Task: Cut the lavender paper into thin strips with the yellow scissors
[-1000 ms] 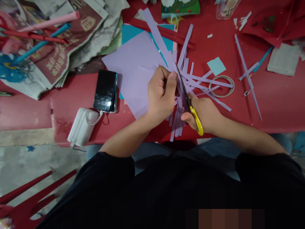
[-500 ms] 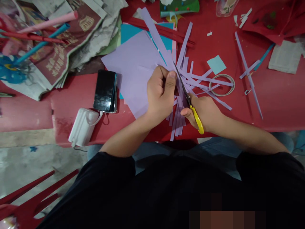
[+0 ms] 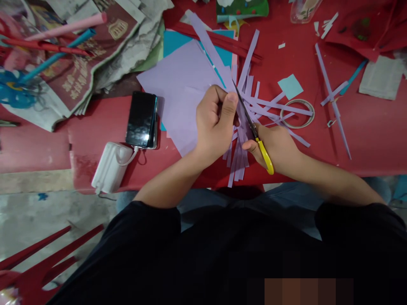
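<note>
My left hand (image 3: pixel 216 125) pinches a purple paper strip (image 3: pixel 211 46) between thumb and curled fingers. The strip's wide upper part slants up and to the left from the hand. In my right hand (image 3: pixel 280 146) is a pair of scissors (image 3: pixel 265 157) with yellow handles. Their dark blades point up and left, with the tip beside my left thumb at the strip. Whether the blades are fully closed I cannot make out. Under and around both hands lie several narrow purple strips (image 3: pixel 237 163). A large purple sheet (image 3: pixel 178 80) is left of my left hand, on top of blue paper (image 3: pixel 171 40).
A phone (image 3: pixel 141 118) and a white power bank (image 3: pixel 111 167) joined by a cable lie on the left. A tape roll (image 3: pixel 313 118) and a pale blue square (image 3: pixel 291 87) are on the right. Crumpled newspaper (image 3: pixel 127 55) covers the back left of the red table (image 3: pixel 375 140).
The scissors have turned slightly and their blades look closer together. My left hand keeps its pinch on the strip. The whole view has shifted a little.
</note>
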A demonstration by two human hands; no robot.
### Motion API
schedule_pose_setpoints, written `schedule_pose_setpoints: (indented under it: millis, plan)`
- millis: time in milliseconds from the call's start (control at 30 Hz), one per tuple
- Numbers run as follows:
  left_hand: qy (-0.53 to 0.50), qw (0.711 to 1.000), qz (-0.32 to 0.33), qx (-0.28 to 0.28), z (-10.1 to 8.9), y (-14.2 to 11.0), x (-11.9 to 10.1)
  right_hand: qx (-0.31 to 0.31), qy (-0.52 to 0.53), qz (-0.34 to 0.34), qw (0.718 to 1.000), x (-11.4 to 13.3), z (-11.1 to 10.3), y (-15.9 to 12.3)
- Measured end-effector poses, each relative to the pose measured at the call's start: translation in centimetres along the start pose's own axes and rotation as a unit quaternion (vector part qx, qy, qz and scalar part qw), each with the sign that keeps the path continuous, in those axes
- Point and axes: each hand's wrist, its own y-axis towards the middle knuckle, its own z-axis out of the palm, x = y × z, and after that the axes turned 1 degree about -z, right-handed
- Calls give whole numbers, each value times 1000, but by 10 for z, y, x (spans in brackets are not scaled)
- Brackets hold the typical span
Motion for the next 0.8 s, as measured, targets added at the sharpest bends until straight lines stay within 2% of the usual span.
schedule_pose_setpoints:
  millis: [133, 200, 267, 400, 533, 667, 800]
  plan:
    - [-53, 998, 29, -5, 4, 2, -1, -40, 65, 3, 997, 0, -4, 2]
    - [-69, 998, 16, -4, 7, 1, -8, -77, 135, -21, 988, 0, -5, 3]
    - [-66, 998, -14, -5, 10, -1, -18, -89, 223, -47, 970, -1, -4, 3]
    - [-62, 996, -65, -30, 14, 0, -30, -41, 367, -57, 928, -1, -2, 0]
    - [-73, 993, -69, -59, 11, 5, -26, -23, 382, -72, 921, 0, -3, -3]
    - [-113, 989, -78, -55, 0, 11, -16, -7, 411, -76, 909, 0, -3, -5]
    - [-183, 970, -155, -24, -8, 15, -16, 31, 511, -64, 857, -1, -2, -5]
